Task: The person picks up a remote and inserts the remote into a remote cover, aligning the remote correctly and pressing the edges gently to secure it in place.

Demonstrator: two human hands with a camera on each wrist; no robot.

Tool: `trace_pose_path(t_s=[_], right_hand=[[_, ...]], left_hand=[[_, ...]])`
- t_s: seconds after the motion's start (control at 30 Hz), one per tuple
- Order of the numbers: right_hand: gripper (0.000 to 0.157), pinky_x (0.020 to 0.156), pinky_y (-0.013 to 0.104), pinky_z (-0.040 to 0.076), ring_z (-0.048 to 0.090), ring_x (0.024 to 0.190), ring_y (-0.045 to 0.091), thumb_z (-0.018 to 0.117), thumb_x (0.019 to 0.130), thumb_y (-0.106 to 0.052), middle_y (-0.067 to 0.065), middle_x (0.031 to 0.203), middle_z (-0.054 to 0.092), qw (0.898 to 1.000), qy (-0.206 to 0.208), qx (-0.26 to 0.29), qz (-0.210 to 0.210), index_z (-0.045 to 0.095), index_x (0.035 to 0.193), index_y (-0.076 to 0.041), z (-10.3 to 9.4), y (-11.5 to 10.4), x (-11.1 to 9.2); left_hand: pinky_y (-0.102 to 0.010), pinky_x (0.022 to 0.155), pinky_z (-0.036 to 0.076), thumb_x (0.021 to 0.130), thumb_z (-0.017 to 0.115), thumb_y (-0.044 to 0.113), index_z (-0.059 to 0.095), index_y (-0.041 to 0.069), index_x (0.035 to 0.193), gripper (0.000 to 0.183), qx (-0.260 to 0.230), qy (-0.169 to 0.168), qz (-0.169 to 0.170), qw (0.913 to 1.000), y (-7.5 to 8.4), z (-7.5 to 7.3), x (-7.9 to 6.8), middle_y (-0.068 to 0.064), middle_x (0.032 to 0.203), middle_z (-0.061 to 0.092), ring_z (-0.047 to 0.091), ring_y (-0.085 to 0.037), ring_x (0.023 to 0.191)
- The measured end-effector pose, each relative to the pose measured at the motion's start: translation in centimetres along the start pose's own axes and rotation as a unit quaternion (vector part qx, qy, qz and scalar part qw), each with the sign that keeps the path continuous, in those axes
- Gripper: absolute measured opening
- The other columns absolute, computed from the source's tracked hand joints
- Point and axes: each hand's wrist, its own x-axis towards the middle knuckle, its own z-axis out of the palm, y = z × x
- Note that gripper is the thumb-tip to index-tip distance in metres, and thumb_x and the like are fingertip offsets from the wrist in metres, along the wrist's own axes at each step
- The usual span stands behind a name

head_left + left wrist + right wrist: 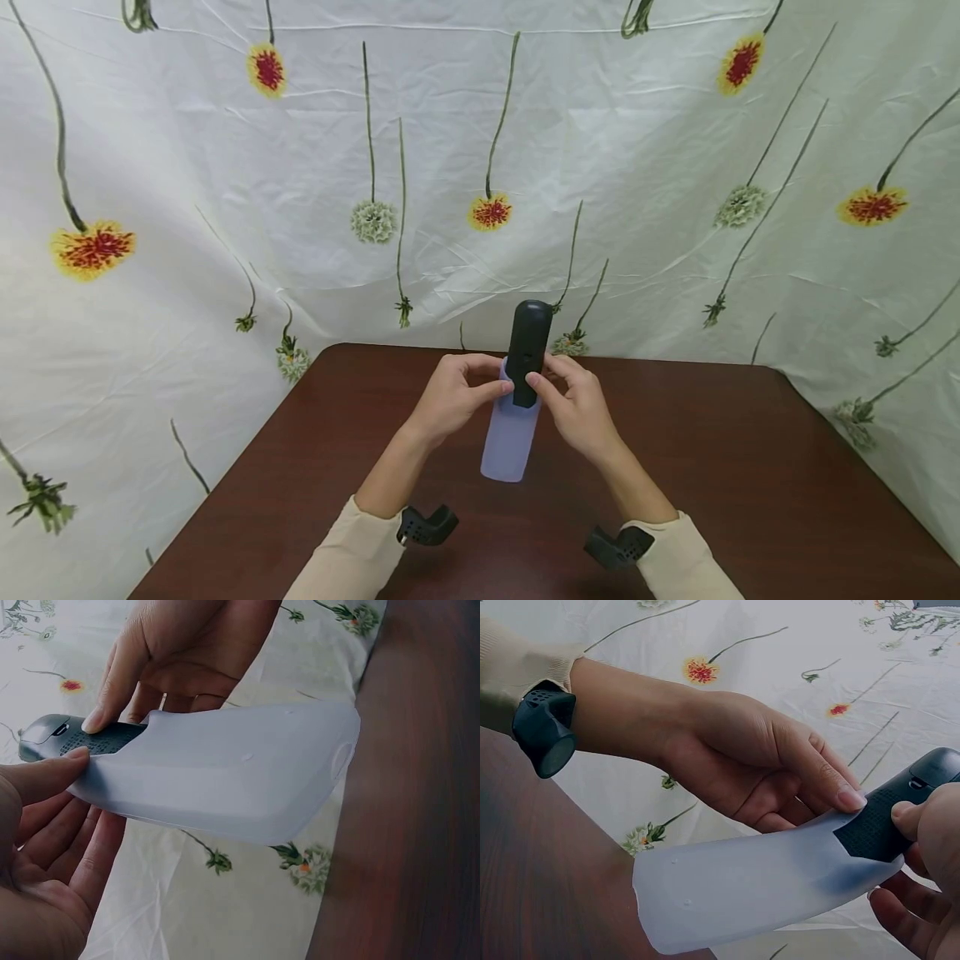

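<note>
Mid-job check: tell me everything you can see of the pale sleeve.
The pale sleeve is milky and translucent, looking like flexible plastic or silicone, with small bump-like marks. A black device sits partly inside its notched mouth, its dark shape showing faintly through. The sleeve is held tilted above the table, mouth end uppermost in the head view. The left-hand grip and right-hand grip hold it on either side of the mouth.
</note>
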Motion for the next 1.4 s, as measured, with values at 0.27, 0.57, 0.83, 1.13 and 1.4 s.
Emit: trace_pose_path(t_s=[0.27,0.57,0.83,1.13,1.4], right_hand=[[0.035,0.075,0.032,0.06,0.07,0.098,0.028,0.072,0.098,-0.007,0.014,0.11,0.066,0.999,0.015,0.044,-0.005,0.066,0.131,0.002,-0.4,0.1,0.2],[0.026,0.066,0.029,0.056,0.07,0.078,0.018,0.085,0.087,-0.008,0.005,0.096,0.075,1.0,-0.004,0.001,-0.013,0.078,0.111,-0.002,-1.2,0.0,0.2],[0.015,0.074,0.035,0.055,0.072,0.092,0.02,0.085,0.086,-0.005,0.005,0.096,0.078,0.998,-0.019,-0.063,-0.025,0.082,0.101,-0.002,-1.4,-0.1,0.3],[0.011,0.066,0.031,0.053,0.065,0.08,0.019,0.076,0.093,-0.001,0.006,0.095,0.074,0.994,0.055,0.018,0.091,0.077,0.103,-0.004,-0.1,-0.3,0.1],[0.013,0.063,0.028,0.054,0.06,0.073,0.017,0.073,0.095,0.002,0.013,0.093,0.069,0.966,0.132,0.17,0.143,0.069,0.107,0.004,1.1,-0.5,0.3]], left_hand=[[-0.035,0.08,0.058,0.096,0.071,-0.001,0.072,-0.005,0.119,0.023,-0.048,0.023,-0.006,0.9986,0.1,0.0,0.0,-0.014,0.106,0.074,0.071,-0.026,0.093],[-0.032,0.082,0.058,0.096,0.069,-0.004,0.069,-0.01,0.119,0.023,-0.104,0.054,-0.011,0.993,0.4,0.0,0.1,-0.019,0.107,0.072,0.07,-0.022,0.093],[-0.031,0.079,0.056,0.097,0.07,-0.003,0.07,-0.009,0.119,0.023,-0.07,0.051,-0.003,0.9962,0.1,0.4,0.1,-0.018,0.106,0.073,0.069,-0.023,0.094],[-0.033,0.078,0.058,0.097,0.07,-0.004,0.069,-0.004,0.118,0.021,0.019,0.048,0.008,0.9987,-0.1,0.7,0.0,-0.012,0.104,0.071,0.067,-0.025,0.096],[-0.034,0.077,0.057,0.098,0.069,-0.001,0.07,-0.004,0.116,0.019,-0.006,0.057,-0.012,0.9983,-0.1,1.1,0.2,-0.011,0.1,0.071,0.068,-0.024,0.09]])
